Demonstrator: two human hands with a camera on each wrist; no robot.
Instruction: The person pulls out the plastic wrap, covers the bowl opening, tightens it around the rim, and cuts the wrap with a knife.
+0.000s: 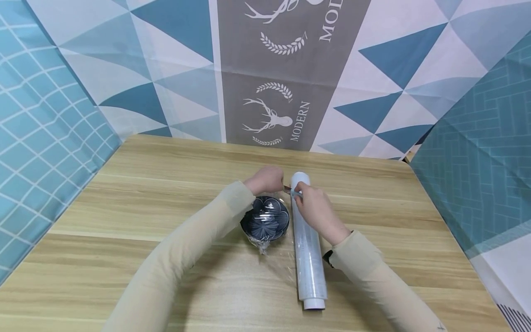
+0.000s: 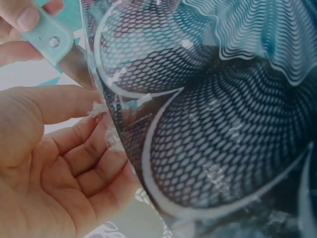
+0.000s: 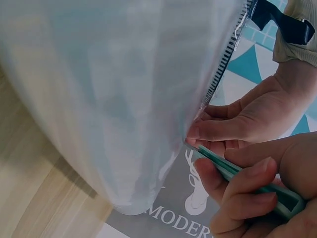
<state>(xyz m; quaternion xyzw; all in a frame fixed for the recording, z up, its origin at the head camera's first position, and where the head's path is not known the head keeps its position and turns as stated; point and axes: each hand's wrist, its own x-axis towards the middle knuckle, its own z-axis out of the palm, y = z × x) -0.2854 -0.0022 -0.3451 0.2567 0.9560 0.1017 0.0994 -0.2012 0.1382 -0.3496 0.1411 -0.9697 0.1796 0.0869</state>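
Note:
A dark blue patterned bowl (image 1: 265,219) sits on the table with clear plastic wrap (image 1: 262,246) stretched over it. Beside its far rim my left hand (image 1: 267,180) pinches a bit of the wrap between thumb and fingers, as the right wrist view shows. My right hand (image 1: 317,207) grips a folding knife by its mint-green handle (image 3: 247,183), reaching over the far part of the wrap roll (image 1: 308,263). In the left wrist view the knife blade (image 2: 78,65) points at the bowl's rim, close above my left fingers.
The roll lies lengthwise just right of the bowl on the wood-grain table (image 1: 137,198). Behind the table's far edge hangs a patterned cloth (image 1: 174,60). Blue tiled-pattern sheets (image 1: 41,115) border the left and right sides.

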